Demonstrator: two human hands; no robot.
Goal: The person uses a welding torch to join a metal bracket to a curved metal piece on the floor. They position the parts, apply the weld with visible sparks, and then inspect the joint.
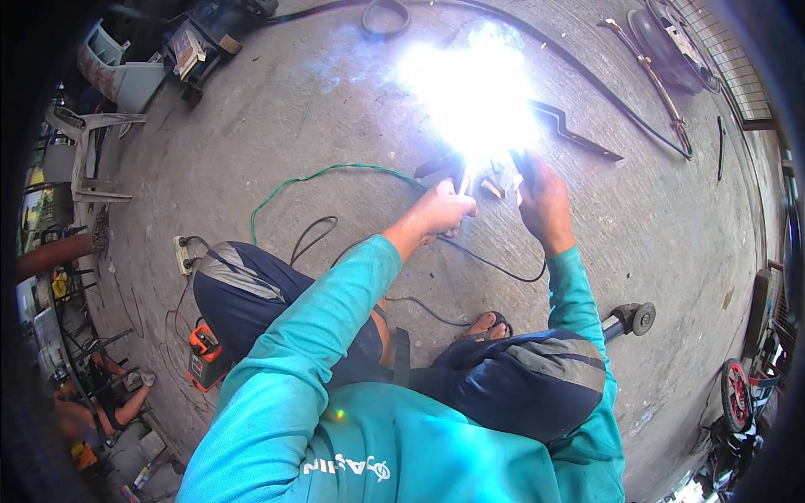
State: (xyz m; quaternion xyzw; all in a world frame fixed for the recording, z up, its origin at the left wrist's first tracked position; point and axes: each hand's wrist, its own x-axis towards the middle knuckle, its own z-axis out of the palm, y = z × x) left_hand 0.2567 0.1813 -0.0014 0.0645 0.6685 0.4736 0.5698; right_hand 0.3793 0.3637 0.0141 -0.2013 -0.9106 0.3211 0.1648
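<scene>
A white welding glare (474, 88) with blue smoke hides the work in front of my hands. My left hand (444, 208) is closed around a thin pale piece (466, 178) just below the glare; its kind is unclear. My right hand (545, 201) curls against something dark at the glare's edge, which I cannot make out. Between the hands lies a small, partly washed-out block (493, 188). A green cable (335, 167) runs toward the metal beside my left hand. A black cable (503, 270) curves up toward my right wrist. The bent dark metal bar (579, 138) extends right from the glare.
An angle grinder (629, 320) lies right of my knee. An orange-and-black machine (206, 359) and a power outlet (182, 255) are at left. A brass torch (650, 67) with black hose and a wheel rim (671, 46) lie far right. Another person (109, 407) is lower left.
</scene>
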